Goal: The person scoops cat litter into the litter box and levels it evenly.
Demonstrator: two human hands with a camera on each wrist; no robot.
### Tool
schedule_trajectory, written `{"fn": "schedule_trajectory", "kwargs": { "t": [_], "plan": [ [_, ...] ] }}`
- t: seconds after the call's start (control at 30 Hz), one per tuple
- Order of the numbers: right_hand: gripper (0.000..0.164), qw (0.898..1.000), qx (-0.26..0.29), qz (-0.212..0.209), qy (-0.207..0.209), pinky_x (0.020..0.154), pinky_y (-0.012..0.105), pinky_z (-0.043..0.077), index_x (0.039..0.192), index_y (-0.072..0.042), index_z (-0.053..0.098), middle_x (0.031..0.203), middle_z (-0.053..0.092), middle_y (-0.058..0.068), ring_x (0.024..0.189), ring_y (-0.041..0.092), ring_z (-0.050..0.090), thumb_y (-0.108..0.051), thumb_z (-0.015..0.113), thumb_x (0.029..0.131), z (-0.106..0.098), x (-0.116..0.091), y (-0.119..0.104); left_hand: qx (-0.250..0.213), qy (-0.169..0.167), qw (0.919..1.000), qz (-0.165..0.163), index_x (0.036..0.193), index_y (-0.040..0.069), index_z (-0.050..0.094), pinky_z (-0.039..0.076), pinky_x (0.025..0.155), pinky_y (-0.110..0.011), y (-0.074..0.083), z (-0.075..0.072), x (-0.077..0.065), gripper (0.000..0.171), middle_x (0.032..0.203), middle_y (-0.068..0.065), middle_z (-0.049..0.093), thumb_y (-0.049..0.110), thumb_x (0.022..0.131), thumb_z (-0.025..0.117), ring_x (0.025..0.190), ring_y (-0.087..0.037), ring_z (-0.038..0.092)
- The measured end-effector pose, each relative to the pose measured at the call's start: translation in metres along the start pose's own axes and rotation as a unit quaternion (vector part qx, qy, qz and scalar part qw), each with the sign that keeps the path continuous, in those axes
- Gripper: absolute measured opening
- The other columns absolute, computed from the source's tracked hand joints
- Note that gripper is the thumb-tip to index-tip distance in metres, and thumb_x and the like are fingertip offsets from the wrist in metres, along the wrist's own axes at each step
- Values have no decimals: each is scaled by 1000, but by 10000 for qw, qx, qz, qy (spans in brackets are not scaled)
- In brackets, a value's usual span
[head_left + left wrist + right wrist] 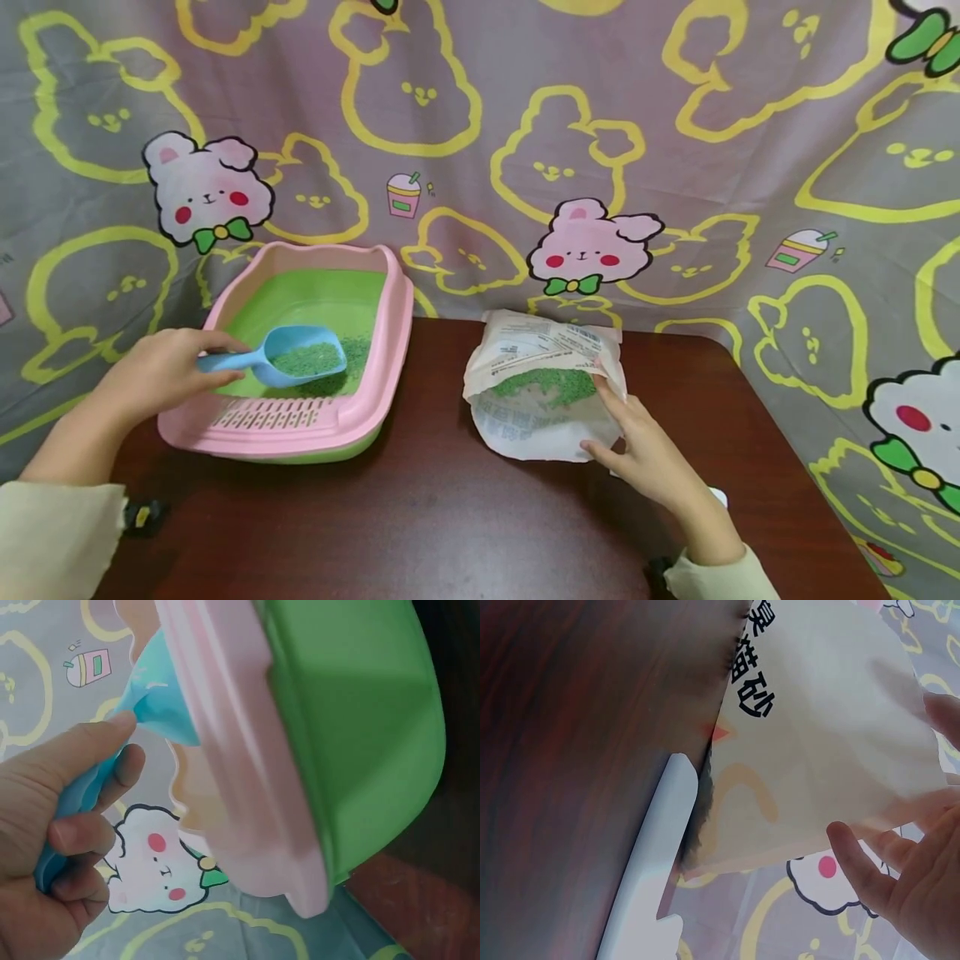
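Note:
My left hand [167, 371] grips the handle of a light blue scoop [279, 373], thumb on top and fingers curled beneath in the left wrist view. Green cat litter [311, 358] lies in the scoop, which is held over a pink-rimmed green litter box [378, 412]. More green litter covers part of the box floor at its right side. An opened white bag of cat litter [517, 433] stands to the right, its mouth facing me and green granules inside. Against its right side rests my right hand [648, 450], fingers spread and mostly straight; the right wrist view shows the little finger [862, 870] extended.
Beneath everything is a dark reddish-brown table [450, 517]. A patterned cloth [465, 183] hangs behind and along the right. Beside the bag lies a white, flat-edged object [649, 862], mostly hidden by my right arm in the head view.

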State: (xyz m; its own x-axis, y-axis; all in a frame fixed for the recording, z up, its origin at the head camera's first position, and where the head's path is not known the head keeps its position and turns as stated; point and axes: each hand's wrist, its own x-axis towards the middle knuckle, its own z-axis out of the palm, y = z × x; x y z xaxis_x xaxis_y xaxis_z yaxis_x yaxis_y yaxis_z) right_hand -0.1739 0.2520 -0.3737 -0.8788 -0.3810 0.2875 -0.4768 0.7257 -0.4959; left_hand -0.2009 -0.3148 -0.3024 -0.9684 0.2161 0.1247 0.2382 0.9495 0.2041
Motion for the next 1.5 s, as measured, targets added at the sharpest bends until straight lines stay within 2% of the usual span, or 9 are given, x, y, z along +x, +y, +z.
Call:
{"fn": "schedule_trajectory", "kwargs": {
  "t": [0.13,0.33,0.6,0.7,0.87,0.97,1.13,1.27,1.5],
  "plan": [
    [87,9999,-92,-68,44,63,21,48,154,-4,32,153,41,19,100,25,48,-11,80,82,0,0,0,237,-64,9995,193,105,9,77,46,62,-33,7,-4,3,33,96,-12,75,26,79,84,73,-16,59],
    [87,9996,-249,-95,63,67,24,47,154,-3,33,156,39,17,102,25,48,-13,81,82,0,1,1,467,-360,9980,213,107,7,75,48,63,-36,10,-10,7,35,94,-11,74,27,79,84,72,-17,57],
    [86,10000,-77,41,3,62,21,48,154,-2,32,146,46,23,98,24,48,-11,80,82,0,0,1,612,-537,9958,419,104,7,76,55,68,-44,13,-19,11,32,93,-9,75,19,76,85,73,-16,60],
    [86,10000,-44,35,10,61,21,48,154,-2,32,150,44,21,100,25,48,-11,80,82,0,-1,1,694,-559,9944,566,102,8,77,56,70,-46,16,-24,15,29,93,-7,75,16,76,85,73,-15,61],
    [85,9999,-60,95,7,61,21,48,153,-2,33,145,47,21,94,19,47,-12,80,83,0,-2,1,868,-601,9919,703,99,9,77,55,76,-51,20,-35,23,27,94,-8,75,16,75,86,80,-22,67],
    [85,9999,16,155,-30,59,20,49,154,-3,33,144,48,22,91,17,46,-11,79,83,0,-2,1,929,-648,9914,652,100,9,77,55,78,-52,23,-41,27,28,97,-9,75,16,75,86,85,-25,68],
    [85,9997,110,192,-67,59,20,49,155,-4,31,153,40,19,94,18,46,-10,78,84,0,-2,-1,980,-735,9916,423,105,6,76,55,78,-52,25,-47,30,34,102,-14,75,18,74,86,87,-28,67],
    [84,9998,55,192,-48,60,20,49,153,-2,33,149,44,21,92,18,47,-10,79,83,0,-3,-1,973,-705,9921,365,106,4,76,55,79,-53,24,-48,29,35,102,-16,74,17,75,86,87,-29,68],
    [84,9999,110,113,-36,60,20,50,152,0,34,148,44,23,98,24,49,-9,79,83,0,-1,-1,839,-636,9940,298,104,5,76,54,69,-44,20,-47,22,31,96,-10,74,18,77,84,74,-18,58]
  ]
}}
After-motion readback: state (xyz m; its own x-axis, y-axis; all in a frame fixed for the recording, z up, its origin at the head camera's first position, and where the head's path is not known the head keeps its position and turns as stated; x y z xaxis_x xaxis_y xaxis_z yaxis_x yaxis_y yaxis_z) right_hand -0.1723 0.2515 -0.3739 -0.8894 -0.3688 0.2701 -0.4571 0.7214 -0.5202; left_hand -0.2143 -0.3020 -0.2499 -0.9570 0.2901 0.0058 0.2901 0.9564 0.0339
